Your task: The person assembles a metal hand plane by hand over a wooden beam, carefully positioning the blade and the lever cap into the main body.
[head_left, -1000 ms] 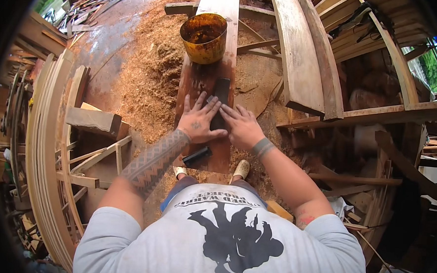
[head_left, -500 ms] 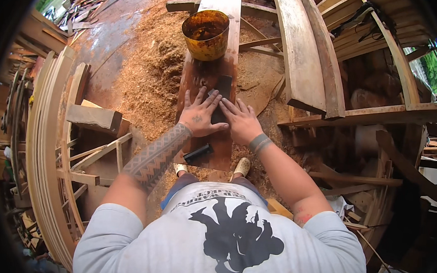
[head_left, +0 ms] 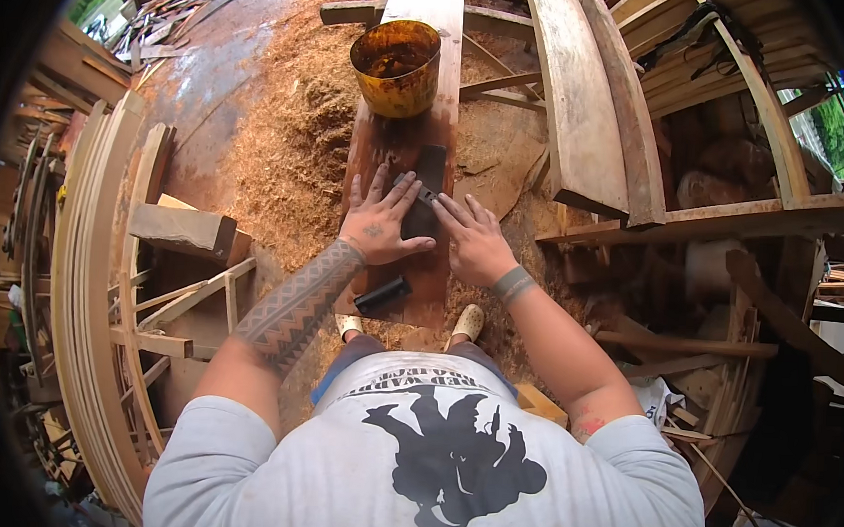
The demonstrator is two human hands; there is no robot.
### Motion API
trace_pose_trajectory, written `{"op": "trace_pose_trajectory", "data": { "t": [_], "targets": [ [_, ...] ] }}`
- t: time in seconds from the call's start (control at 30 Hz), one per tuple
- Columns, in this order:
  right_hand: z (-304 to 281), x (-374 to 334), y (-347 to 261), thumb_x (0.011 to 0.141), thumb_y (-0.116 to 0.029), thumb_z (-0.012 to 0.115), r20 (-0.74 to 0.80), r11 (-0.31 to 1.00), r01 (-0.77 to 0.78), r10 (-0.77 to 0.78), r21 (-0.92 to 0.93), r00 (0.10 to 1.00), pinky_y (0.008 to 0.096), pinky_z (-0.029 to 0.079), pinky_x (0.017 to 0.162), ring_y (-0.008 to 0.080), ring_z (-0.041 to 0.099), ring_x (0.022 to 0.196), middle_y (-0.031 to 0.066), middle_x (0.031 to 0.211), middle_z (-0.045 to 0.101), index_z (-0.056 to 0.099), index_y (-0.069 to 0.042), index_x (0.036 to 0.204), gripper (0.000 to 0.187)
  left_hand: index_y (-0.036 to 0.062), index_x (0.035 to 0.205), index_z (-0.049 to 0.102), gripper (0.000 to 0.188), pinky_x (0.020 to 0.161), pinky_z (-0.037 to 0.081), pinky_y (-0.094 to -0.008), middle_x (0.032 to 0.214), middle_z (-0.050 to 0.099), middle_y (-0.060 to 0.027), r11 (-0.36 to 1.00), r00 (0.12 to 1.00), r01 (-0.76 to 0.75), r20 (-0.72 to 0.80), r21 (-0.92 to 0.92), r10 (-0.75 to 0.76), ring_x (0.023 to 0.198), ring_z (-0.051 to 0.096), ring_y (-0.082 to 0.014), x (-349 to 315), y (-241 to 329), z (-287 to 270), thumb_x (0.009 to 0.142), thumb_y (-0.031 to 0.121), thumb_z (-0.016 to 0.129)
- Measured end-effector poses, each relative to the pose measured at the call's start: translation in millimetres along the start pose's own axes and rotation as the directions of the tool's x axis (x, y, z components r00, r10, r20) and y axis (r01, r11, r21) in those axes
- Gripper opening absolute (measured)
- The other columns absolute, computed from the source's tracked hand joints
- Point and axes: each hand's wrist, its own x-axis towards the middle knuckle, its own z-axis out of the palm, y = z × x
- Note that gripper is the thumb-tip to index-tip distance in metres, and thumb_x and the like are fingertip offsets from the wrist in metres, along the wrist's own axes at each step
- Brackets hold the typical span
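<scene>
A dark rectangular block (head_left: 431,159), resembling a sharpening stone, lies on a wet reddish-brown plank (head_left: 375,151). On it sits a small flat metal piece (head_left: 426,196) with a hole, resembling a plane blade; the fingers partly cover it. My left hand (head_left: 386,219) lies flat, fingers stretched and spread, its fingertips pressing the metal piece's left side and its thumb across the block's near part. From the right, my right hand (head_left: 478,240) reaches in with outstretched fingers, the tips on the metal piece. A small black object (head_left: 382,295) rests on the plank near me.
Further along the plank stands a yellow, brown-stained tub (head_left: 398,81). Wood shavings (head_left: 290,133) cover the floor to the left. Thick boards (head_left: 578,109) rise at the right, and long strips (head_left: 92,275) stand at the left beside a wooden block (head_left: 181,228).
My hands have shifted slightly toward me, with the right fingertips moving away from the left ones. More of the metal piece now shows between them.
</scene>
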Motion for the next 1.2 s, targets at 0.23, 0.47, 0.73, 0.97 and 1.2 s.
{"op": "trace_pose_trajectory", "data": {
  "t": [0.23,0.47,0.73,0.97,1.2],
  "targets": [
    [7,1,4,0.093,-0.016,0.068,-0.008,1.000,0.020,-0.020,0.004,1.000,0.0626,0.030,0.132,0.0454,0.035,0.164,0.0059,0.184,0.035,0.037,-0.018,0.177,0.090,0.0188,0.181,0.030,0.124,0.136,-0.009,-0.0708,0.189,0.025,-0.0024,0.998,0.998,-0.057,0.000,-0.014,0.057,0.176,0.004,-0.0385,0,5,1,0.090,0.101,0.046],
    [1,3,-6,0.095,-0.014,0.067,0.056,0.997,0.022,-0.018,-0.074,0.998,0.0648,0.028,0.133,0.0444,0.033,0.167,0.0055,0.185,0.034,0.035,-0.017,0.178,0.089,0.0189,0.181,0.030,0.121,0.136,-0.008,-0.0712,0.188,0.027,-0.0031,0.999,0.998,-0.048,0.048,0.020,0.047,0.176,0.007,-0.0358,-4,3,-8,0.092,0.100,0.046],
    [-1,8,-15,0.100,-0.023,0.069,0.213,0.991,-0.044,0.070,-0.129,0.975,0.0705,0.030,0.130,0.0431,0.032,0.167,0.0008,0.186,0.032,0.034,-0.020,0.179,0.087,0.0151,0.180,0.030,0.126,0.135,-0.009,-0.0718,0.189,0.025,-0.0069,0.999,0.998,-0.044,0.044,-0.025,0.045,0.176,0.006,-0.0367,-4,3,-7,0.090,0.101,0.047],
    [2,7,-16,0.101,-0.024,0.069,0.227,0.989,-0.058,0.089,-0.139,0.970,0.0712,0.029,0.131,0.0427,0.034,0.166,0.0001,0.185,0.032,0.037,-0.020,0.178,0.083,0.0138,0.180,0.030,0.129,0.135,-0.009,-0.0739,0.189,0.024,-0.0065,0.999,0.984,-0.019,0.177,-0.028,0.024,0.176,0.003,-0.0362,-7,4,-4,0.088,0.102,0.048],
    [3,25,-1,0.097,-0.019,0.070,0.024,0.999,-0.010,0.009,0.039,1.000,0.0700,0.031,0.129,0.0449,0.036,0.164,0.0017,0.182,0.039,0.039,-0.018,0.176,0.086,0.0155,0.180,0.031,0.126,0.136,-0.007,-0.0726,0.189,0.025,-0.0041,0.999,0.998,-0.029,0.053,0.024,0.028,0.176,0.002,-0.0359,4,-5,-7,0.089,0.101,0.048]
  ]
}}
